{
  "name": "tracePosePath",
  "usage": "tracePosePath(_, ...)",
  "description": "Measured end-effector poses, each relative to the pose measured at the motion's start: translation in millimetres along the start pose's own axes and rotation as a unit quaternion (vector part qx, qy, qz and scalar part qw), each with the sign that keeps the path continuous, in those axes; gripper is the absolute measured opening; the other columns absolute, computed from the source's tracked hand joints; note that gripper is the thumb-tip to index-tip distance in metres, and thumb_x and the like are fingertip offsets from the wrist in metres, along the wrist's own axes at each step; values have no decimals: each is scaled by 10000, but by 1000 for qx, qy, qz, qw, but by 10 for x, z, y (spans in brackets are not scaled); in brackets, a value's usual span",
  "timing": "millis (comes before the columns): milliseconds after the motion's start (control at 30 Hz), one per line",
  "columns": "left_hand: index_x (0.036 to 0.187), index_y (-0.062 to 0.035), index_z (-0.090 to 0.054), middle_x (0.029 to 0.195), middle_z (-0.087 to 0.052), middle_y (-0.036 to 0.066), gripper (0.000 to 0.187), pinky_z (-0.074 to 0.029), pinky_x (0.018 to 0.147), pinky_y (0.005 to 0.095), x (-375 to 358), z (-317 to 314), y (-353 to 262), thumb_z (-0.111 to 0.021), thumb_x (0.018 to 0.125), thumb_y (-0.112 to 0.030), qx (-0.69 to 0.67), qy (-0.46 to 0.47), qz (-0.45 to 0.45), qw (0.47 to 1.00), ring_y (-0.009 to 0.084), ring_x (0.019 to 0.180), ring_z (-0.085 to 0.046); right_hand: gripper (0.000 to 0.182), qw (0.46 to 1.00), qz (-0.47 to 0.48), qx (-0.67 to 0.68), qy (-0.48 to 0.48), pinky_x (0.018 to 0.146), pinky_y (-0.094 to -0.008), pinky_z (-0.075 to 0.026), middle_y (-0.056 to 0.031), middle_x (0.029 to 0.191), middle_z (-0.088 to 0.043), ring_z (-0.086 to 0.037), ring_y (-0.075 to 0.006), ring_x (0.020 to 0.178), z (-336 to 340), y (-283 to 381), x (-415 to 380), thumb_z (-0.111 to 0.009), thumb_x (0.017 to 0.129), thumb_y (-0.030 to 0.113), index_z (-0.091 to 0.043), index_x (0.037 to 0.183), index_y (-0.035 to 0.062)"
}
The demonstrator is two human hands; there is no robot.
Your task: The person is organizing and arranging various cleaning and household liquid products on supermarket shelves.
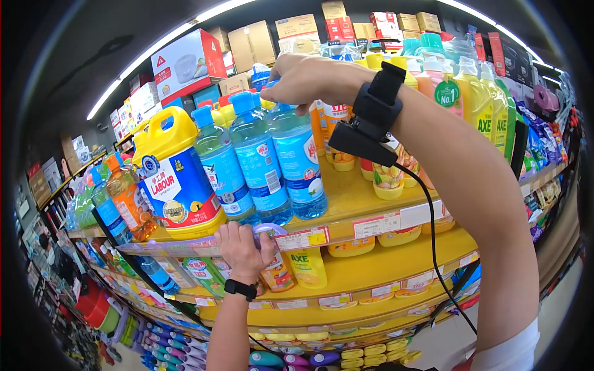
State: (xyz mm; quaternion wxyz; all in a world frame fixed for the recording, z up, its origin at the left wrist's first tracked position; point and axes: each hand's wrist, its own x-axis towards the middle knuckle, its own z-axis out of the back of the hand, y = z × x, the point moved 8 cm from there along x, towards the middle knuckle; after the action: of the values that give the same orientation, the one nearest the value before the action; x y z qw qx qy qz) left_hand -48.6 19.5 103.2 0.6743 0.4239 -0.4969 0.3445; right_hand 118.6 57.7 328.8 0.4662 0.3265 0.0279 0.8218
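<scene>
My right hand [309, 79] reaches over the top shelf, its fingers closed round the top of a blue liquid-detergent bottle [300, 162]. The fingers hide its cap. Two similar blue bottles, the middle one [263, 167] and the left one [226, 170], stand upright beside it. Next to them is a large yellow jug [179, 176] with a blue and white LABOUR label. Lower down, my left hand [243, 252] is closed at the shelf's front edge. A lilac rounded thing [270, 231] lies between its thumb and fingers; its kind I cannot tell.
Price tags [377, 225] line the yellow shelf [343, 191]. Orange-labelled bottles [334, 120] and yellow AXE bottles [479, 102] stand further right. More bottles, such as a yellow AXE one [308, 267], fill the shelf below. Boxes [189, 67] are stacked on top. A black cable [436, 253] hangs from my right wrist.
</scene>
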Motion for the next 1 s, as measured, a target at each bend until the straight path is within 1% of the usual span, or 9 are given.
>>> tracePosePath(233, 767, -61, -465, 752, -398, 129, 250, -327, 654, 442, -40, -35, 23, -582, 783, -282, 13, -6, 5, 1000, 319, 716, -436, 601, 995, -30, 92, -31, 600, -263, -568, -219, 900, -659, -667, -189, 606, -12, -182, 8, -642, 911, 329, -503, 1254, -144)
tracePosePath(333, 774, -58, -470, 756, -402, 133, 242, -327, 657, 444, -36, -35, 18, -579, 786, -274, 12, -4, 4, 1000, 322, 721, -437, 608, 994, -37, 102, 6, 602, -280, -580, -233, 881, -661, -683, -201, 619, 25, -224, -34, -639, 917, 326, -493, 1258, -155)
tracePosePath(400, 779, -56, -473, 757, -404, 135, 238, -326, 658, 445, -38, -34, 18, -576, 787, -270, 12, -3, 4, 1000, 324, 723, -437, 608, 998, 35, -36, -41, 590, -290, -585, -242, 898, -666, -691, -222, 626, 256, -257, 9, -630, 921, 337, -495, 1263, -147)
tracePosePath(500, 786, -52, -476, 760, -405, 139, 235, -325, 658, 447, -39, -45, 19, -572, 790, -267, 13, -4, 5, 1000, 328, 725, -437, 602, 958, 76, -160, -227, 533, -305, -582, -251, 956, -674, -699, -266, 634, 833, -420, -71, -611, 924, 359, -505, 1273, -120)
tracePosePath(567, 791, -49, -479, 761, -405, 141, 236, -325, 659, 448, -46, -45, 25, -569, 793, -267, 14, -2, 3, 1000, 331, 727, -436, 342, 954, 43, -169, -245, 799, -487, -513, -290, 869, -657, -651, -416, 883, 1105, -230, -528, -584, 871, 208, -630, 919, -128)
tracePosePath(600, 797, -44, -483, 764, -407, 144, 240, -324, 664, 450, -49, -50, 27, -564, 798, -270, 15, 4, 5, 1000, 334, 731, -436, 294, 934, 47, -221, -276, 689, -444, -535, -245, 782, -683, -690, -338, 754, 1203, -450, -394, -580, 868, 191, -671, 824, -85)
tracePosePath(700, 796, -42, -486, 764, -408, 147, 239, -322, 669, 451, -50, -49, 23, -559, 802, -270, 10, 3, 6, 1000, 335, 734, -435, 582, 936, -68, -288, -188, 487, -312, -570, -249, 999, -675, -690, -268, 615, 1119, -842, -418, -595, 924, 375, -526, 1259, -96)
tracePosePath(867, 774, -32, -471, 786, -440, 168, 242, -323, 660, 452, 1, -11, -22, -523, 842, -259, 17, 8, 7, 1000, 354, 748, -449, 575, 967, -84, -197, -137, 452, -324, -540, -200, 816, -666, -657, -237, 555, 902, -985, -521, -580, 926, 368, -490, 1256, -94)
tracePosePath(1000, 775, -30, -474, 794, -447, 169, 244, -328, 668, 453, -8, -18, -21, -518, 848, -259, 21, 6, 6, 1000, 355, 756, -453, 538, 972, -87, -162, -144, 465, -318, -529, -185, 789, -668, -650, -218, 532, 849, -1029, -527, -567, 937, 351, -490, 1215, -103)
